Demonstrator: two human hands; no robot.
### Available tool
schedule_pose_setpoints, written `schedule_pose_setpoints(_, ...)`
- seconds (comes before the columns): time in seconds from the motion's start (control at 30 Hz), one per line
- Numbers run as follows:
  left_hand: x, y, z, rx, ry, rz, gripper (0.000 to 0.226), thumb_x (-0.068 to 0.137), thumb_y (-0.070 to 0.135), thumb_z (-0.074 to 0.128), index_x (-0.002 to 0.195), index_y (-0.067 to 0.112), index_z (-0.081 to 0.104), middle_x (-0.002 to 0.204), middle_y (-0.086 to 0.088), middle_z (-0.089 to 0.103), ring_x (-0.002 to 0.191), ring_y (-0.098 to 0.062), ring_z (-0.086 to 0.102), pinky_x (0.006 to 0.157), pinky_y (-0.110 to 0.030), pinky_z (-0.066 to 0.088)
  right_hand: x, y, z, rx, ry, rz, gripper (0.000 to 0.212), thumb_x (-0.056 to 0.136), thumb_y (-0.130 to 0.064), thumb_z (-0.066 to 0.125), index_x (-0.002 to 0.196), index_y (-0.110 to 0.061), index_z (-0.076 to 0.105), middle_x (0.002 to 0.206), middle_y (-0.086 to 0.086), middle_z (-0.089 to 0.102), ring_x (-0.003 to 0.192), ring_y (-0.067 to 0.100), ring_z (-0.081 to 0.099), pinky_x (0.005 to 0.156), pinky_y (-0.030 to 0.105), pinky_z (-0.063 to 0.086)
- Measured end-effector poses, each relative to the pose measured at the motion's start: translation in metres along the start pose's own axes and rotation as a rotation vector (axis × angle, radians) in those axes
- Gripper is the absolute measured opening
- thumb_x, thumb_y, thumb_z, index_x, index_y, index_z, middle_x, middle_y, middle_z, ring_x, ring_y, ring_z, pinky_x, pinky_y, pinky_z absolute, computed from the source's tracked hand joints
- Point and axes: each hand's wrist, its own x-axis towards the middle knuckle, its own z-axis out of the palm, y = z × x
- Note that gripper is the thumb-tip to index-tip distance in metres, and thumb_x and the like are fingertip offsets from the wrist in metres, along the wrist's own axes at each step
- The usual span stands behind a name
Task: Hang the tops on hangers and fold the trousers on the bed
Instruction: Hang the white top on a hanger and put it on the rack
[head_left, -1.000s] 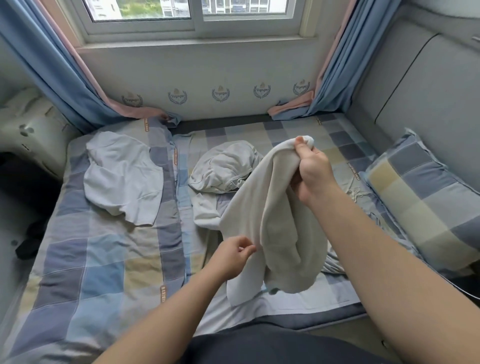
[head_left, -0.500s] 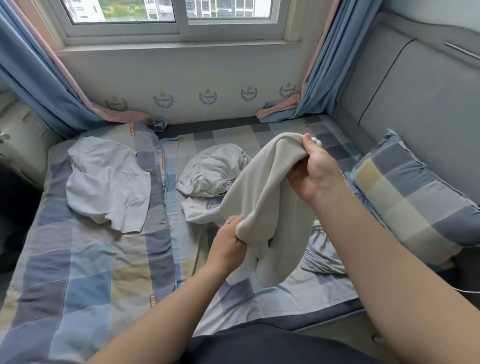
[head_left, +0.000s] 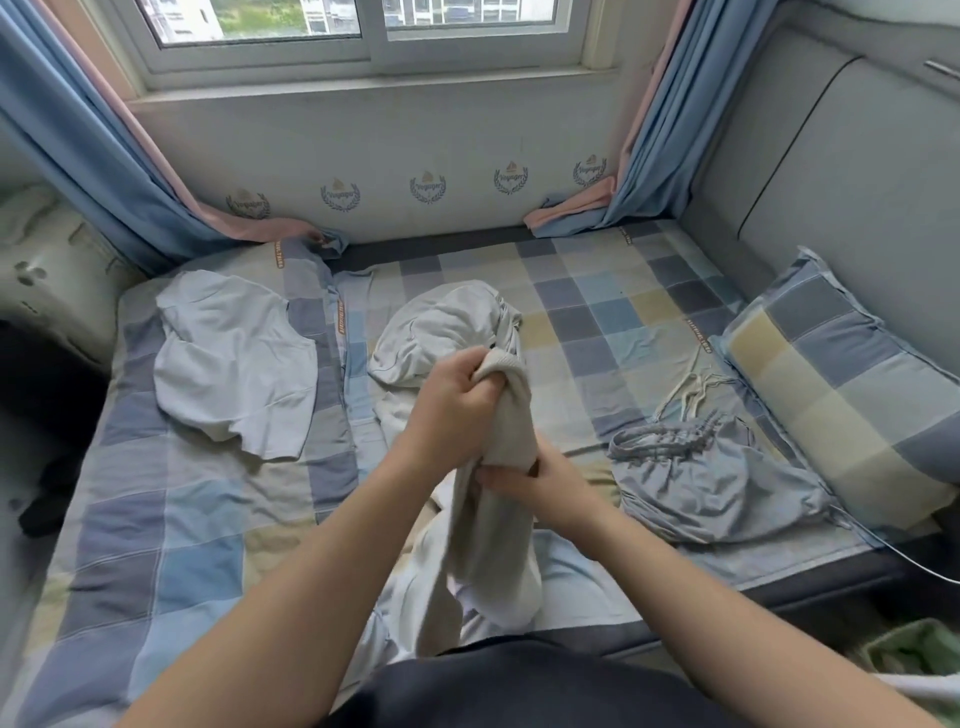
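Held garment: a cream knit garment (head_left: 498, 525) hangs between both hands over the near edge of the bed (head_left: 171, 525); top or trousers cannot be told, since it is bunched.
Left hand: the left hand (head_left: 457, 395) is fisted around the garment's upper end, at 12 o'clock from the right hand.
Right hand: the right hand (head_left: 524, 480) pinches the cloth just below; its fingertips are buried in the folds.
Hidden: the garment's lower end drops behind the person's dark clothing at the bottom edge.
White top: a white T-shirt (head_left: 234, 364) lies flat at 10 o'clock from the hands.
Crumpled piece: a pale grey crumpled garment (head_left: 441, 327) sits just beyond the left hand, partly covered by it.
Drawstring piece: blue-grey drawstring trousers (head_left: 711, 478) lie heaped at 3 o'clock, near the checked pillow (head_left: 836, 395).
Cut off: something green (head_left: 919, 654) at the lower right corner is too cropped to name.
Change: the right hand held the garment high half a second ago; now the left is uppermost and the hands are close together, with the drawstring heap uncovered.
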Motion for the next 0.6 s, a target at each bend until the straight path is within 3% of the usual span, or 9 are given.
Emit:
schedule_pose_setpoints(0.1, 0.007, 0.004, -0.009, -0.005, 0.025, 0.004, 0.025, 0.08, 0.017, 0.051, 0.077, -0.005, 0.062, 0.069, -0.017, 0.056, 0.067, -0.01, 0.047, 0.061, -0.03, 0.04, 0.01, -0.002, -0.001, -0.168, 0.209, -0.17, 0.03, 0.073, -0.038, 0.068, 0.097, -0.019, 0.066, 0.09, 0.008, 0.071, 0.084, 0.021, 0.065, 0.079, 0.054, 0.054)
schedule_pose_setpoints(0.2, 0.013, -0.006, -0.021, -0.001, 0.097, -0.047, 0.023, 0.083, 0.021, 0.062, 0.081, -0.001, 0.068, 0.075, -0.019, 0.064, 0.069, -0.011, 0.053, 0.064, -0.034, 0.045, 0.018, -0.011, -0.011, -0.276, 0.242, -0.252, 0.031, 0.08, -0.044, 0.06, 0.084, -0.013, 0.064, 0.078, 0.007, 0.066, 0.073, 0.02, 0.057, 0.071, 0.048, 0.049)
schedule_pose_setpoints(0.27, 0.01, -0.014, -0.024, -0.061, 0.094, -0.088, 0.02, 0.086, 0.022, 0.071, 0.088, 0.003, 0.068, 0.074, -0.01, 0.063, 0.068, -0.01, 0.054, 0.064, -0.031, 0.046, 0.02, -0.022, -0.016, -0.27, 0.271, -0.279, 0.031, 0.086, -0.04, 0.058, 0.081, -0.011, 0.062, 0.072, 0.0, 0.063, 0.069, 0.013, 0.053, 0.066, 0.04, 0.045)
schedule_pose_setpoints(0.4, -0.019, -0.04, -0.008, -0.086, -0.128, -0.203, 0.046, 0.071, 0.05, 0.08, 0.103, 0.022, 0.061, 0.095, 0.008, 0.065, 0.079, -0.006, 0.061, 0.071, -0.019, 0.051, 0.024, -0.054, -0.025, -0.097, 0.455, -0.283, 0.035, 0.086, -0.045, 0.063, 0.092, -0.01, 0.067, 0.082, 0.006, 0.07, 0.075, 0.017, 0.062, 0.071, 0.044, 0.053)
schedule_pose_setpoints(0.5, -0.038, -0.064, 0.015, 0.145, -0.178, -0.2, 0.048, 0.077, 0.037, 0.085, 0.112, 0.034, 0.052, 0.113, 0.01, 0.06, 0.105, -0.01, 0.058, 0.086, -0.021, 0.047, 0.025, -0.085, -0.034, 0.092, 0.482, -0.276, 0.032, 0.088, -0.041, 0.07, 0.1, -0.012, 0.069, 0.098, 0.017, 0.072, 0.09, 0.026, 0.07, 0.083, 0.054, 0.056)
schedule_pose_setpoints(0.6, -0.032, -0.073, 0.022, 0.182, -0.067, -0.14, 0.046, 0.085, 0.029, 0.078, 0.119, 0.038, 0.049, 0.122, 0.008, 0.058, 0.118, -0.014, 0.055, 0.098, -0.028, 0.043, 0.023, -0.107, -0.041, 0.245, 0.422, -0.257, 0.032, 0.091, -0.036, 0.07, 0.109, -0.009, 0.069, 0.108, 0.02, 0.072, 0.104, 0.037, 0.069, 0.091, 0.056, 0.056)
